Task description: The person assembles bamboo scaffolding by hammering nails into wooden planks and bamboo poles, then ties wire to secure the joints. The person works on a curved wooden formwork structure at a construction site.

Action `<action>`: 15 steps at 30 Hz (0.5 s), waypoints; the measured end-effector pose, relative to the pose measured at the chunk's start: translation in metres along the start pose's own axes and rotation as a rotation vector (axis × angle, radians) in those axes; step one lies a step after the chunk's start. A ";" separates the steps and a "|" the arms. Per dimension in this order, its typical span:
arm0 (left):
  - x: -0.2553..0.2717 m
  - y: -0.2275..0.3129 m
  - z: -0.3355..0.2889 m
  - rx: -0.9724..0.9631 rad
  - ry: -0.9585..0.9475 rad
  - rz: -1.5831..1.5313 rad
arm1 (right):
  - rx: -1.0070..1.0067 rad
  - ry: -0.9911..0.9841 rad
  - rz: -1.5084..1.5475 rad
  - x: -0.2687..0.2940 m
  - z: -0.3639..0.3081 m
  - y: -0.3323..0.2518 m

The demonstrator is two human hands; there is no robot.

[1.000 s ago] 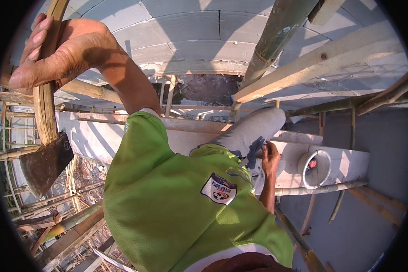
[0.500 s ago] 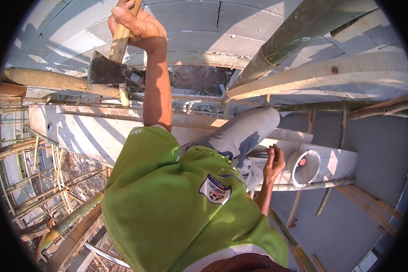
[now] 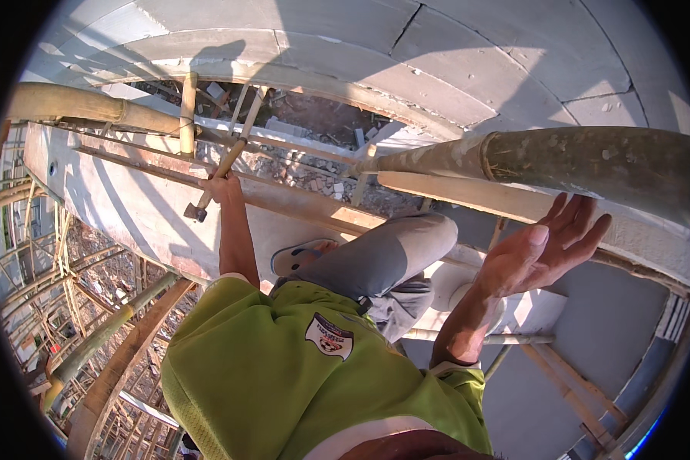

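Note:
My left hand (image 3: 222,188) is closed round the wooden handle of a hatchet (image 3: 232,157), low over the plank platform. Its dark metal head (image 3: 195,212) sticks out below my fist, and the handle points up toward the wall. On the other side, my right hand (image 3: 546,247) is raised with its fingers spread and nothing in it. The fingertips overlap the lower edge of a thick bamboo pole (image 3: 590,162) and a pale timber beam (image 3: 468,198); whether they touch, I cannot tell. Behind my right forearm, a pale bucket (image 3: 492,313) is mostly hidden.
I crouch on a board platform (image 3: 153,222), a sandal (image 3: 297,257) under one foot. A grey block wall (image 3: 452,46) rises ahead, with a gap showing rubble (image 3: 326,184) below. Bamboo scaffolding (image 3: 61,261) drops away at left; a grey surface (image 3: 613,307) lies lower right.
My left hand has brought the hatchet down from overhead to near the platform. My right hand has risen from beside the bucket to the bamboo pole, its fingers now spread. The view has shifted.

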State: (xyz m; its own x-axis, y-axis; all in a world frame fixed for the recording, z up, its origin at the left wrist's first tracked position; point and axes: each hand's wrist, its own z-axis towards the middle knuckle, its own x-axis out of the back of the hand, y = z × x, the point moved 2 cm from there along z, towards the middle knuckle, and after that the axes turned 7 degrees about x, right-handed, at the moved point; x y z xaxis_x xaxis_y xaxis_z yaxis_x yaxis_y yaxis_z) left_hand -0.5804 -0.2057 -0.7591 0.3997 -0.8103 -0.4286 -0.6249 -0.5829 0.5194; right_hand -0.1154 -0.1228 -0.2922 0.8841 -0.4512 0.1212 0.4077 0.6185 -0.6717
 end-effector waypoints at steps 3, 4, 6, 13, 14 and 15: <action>0.014 -0.015 0.041 -0.170 0.040 0.096 | -0.066 -0.073 0.099 -0.028 0.006 0.019; 0.012 -0.026 0.043 -0.052 0.075 -0.044 | -0.063 -0.017 0.046 -0.035 0.006 0.024; 0.010 -0.047 0.044 -0.458 0.125 1.585 | -0.056 0.088 -0.063 -0.052 0.005 0.028; -0.056 -0.194 0.068 -0.010 0.052 0.618 | -0.066 0.072 -0.210 -0.051 0.004 0.032; -0.071 -0.231 0.061 0.165 0.024 0.319 | -0.049 0.058 -0.213 -0.051 0.004 0.032; -0.084 -0.261 0.053 0.313 -0.007 0.134 | -0.038 0.050 -0.197 -0.053 0.003 0.032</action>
State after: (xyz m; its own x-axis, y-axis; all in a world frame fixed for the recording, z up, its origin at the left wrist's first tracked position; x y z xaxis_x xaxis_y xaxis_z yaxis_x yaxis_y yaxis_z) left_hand -0.4867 0.0179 -0.8978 0.2958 -0.8774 -0.3778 -0.8478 -0.4234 0.3194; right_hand -0.1487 -0.0769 -0.3181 0.7751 -0.5933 0.2171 0.5621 0.4908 -0.6657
